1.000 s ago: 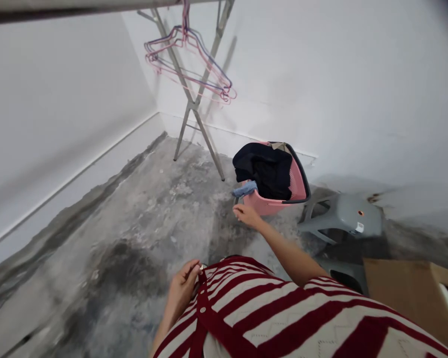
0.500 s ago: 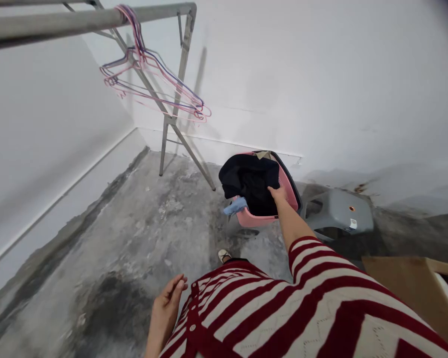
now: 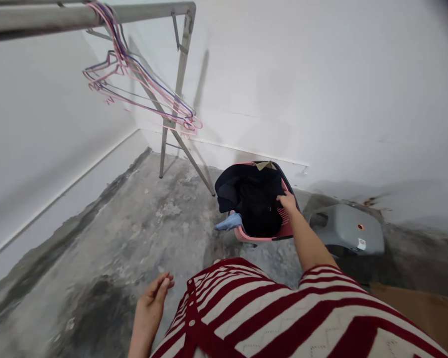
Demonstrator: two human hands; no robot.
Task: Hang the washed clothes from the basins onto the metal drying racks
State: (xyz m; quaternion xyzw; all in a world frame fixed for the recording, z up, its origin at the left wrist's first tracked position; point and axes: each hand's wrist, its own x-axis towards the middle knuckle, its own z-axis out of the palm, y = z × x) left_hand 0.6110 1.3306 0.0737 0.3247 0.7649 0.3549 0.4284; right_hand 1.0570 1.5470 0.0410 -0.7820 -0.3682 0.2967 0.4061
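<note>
A pink laundry basket (image 3: 256, 238) with a dark rim stands on the floor by the wall, filled with dark clothes. My right hand (image 3: 286, 200) reaches into its right side, with the fingers closed on the edge of a black garment (image 3: 259, 204). How much cloth is in the grip is partly hidden. A light blue cloth (image 3: 229, 222) hangs over the left of the rim, and a beige cloth (image 3: 265, 165) lies at the back. Low in front of my body, my left hand (image 3: 154, 297) is loosely curled and holds nothing, its thumb slightly apart from the fingers.
At the upper left, pink and purple hangers (image 3: 142, 94) hang from a metal drying rack (image 3: 181, 74), whose legs stand left of the basket. A grey plastic stool (image 3: 353, 226) is right of the basket. A cardboard box (image 3: 414, 308) sits at the lower right.
The view has shifted slightly, so the basket sits lower and the hangers farther left. My right hand stays at the black garment. My left hand has moved a little to the left.
</note>
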